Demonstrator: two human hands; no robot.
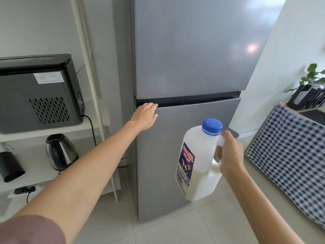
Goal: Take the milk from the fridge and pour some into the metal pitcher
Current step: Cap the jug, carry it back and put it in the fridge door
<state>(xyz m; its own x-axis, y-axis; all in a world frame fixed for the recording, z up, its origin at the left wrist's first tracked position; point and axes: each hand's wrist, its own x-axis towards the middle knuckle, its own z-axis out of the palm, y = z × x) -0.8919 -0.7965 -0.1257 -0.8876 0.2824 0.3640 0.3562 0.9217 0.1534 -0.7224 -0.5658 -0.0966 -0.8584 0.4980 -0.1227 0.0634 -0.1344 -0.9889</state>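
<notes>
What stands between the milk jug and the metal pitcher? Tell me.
That cannot be told: no metal pitcher is in view. The right hand holds the milk jug by its handle, its blue cap still on, which would block pouring.

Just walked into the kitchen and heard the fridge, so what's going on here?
A person stands at the fridge with both doors shut. The right hand holds a milk jug by its handle, upright, blue cap on and roughly half full. The left hand rests flat on the top edge of the lower door. No metal pitcher is in view, so nothing has been poured yet.
</notes>
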